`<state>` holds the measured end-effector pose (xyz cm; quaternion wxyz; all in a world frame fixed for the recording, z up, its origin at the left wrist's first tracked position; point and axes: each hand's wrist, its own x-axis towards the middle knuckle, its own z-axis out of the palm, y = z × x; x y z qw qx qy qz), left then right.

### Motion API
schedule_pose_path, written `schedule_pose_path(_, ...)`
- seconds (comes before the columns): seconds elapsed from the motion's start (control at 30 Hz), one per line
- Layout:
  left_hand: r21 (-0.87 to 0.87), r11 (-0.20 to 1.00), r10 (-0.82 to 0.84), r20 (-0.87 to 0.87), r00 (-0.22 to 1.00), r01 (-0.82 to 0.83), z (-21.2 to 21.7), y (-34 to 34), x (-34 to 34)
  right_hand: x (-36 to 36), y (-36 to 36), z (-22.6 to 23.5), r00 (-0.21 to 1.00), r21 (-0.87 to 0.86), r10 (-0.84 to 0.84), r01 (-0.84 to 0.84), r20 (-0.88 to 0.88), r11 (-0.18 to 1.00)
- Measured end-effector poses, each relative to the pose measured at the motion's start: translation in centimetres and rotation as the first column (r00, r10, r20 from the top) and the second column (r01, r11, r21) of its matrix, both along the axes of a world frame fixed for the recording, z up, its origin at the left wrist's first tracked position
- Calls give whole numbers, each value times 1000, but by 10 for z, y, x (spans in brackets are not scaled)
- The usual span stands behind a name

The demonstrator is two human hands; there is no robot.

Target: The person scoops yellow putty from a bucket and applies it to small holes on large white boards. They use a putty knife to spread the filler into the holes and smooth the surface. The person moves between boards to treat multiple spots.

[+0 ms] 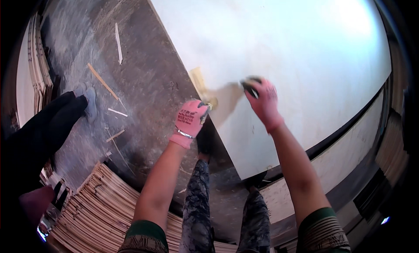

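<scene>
Pink-gloved left hand (190, 118) at white board (305, 74) edge; right hand (263, 98) curled above.

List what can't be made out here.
All head view:
Whether the right hand holds something: motion blur.
Yellowish item at the left hand: partly hidden by that hand.
White board, far end: cut off by the top edge.
Other person: cut off by the dark left rim.

- Left hand (189, 118): pink-gloved, fingers curled at its right side.
- Right hand (264, 99): also gloved, farther out, blurred, thumb and fingers bent.
- Left forearm (157, 187), right forearm (300, 170): bare, reaching from near to far, slanting inward.
</scene>
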<state>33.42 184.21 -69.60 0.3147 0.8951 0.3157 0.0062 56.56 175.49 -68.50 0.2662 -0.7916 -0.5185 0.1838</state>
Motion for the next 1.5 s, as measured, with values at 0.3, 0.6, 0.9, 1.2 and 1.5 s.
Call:
schedule_pose_path(0.3, -954, -106, 928, -197, 317, -281, 5, -61, -36, -55, 81, -34, 666, -507, 599, -365, 444, 781)
schedule_pose_path(0.6, -980, -200, 939, -186, 290, 21, 123, -78, -13, -92, -195, 44, 962, -462, 107, -217, -253, 860)
schedule_pose_path(0.9, -987, -159, 756, -124, 643, -3, 341, -158, 41, -54, -217, 321, -335, -384, -250, 434, -908, 815)
schedule_pose_path(1.2, -955, 247, 253, 226, 941, 163, 483, -214, 32, -20, -221, 513, -448, 279, 346, 209, -824, 937)
schedule_pose_path(1.5, -974, -154, 353, 101, 930, 164, 548, -295, 60, -43, -305, 606, 953, 528, 299, -282, 54, 801)
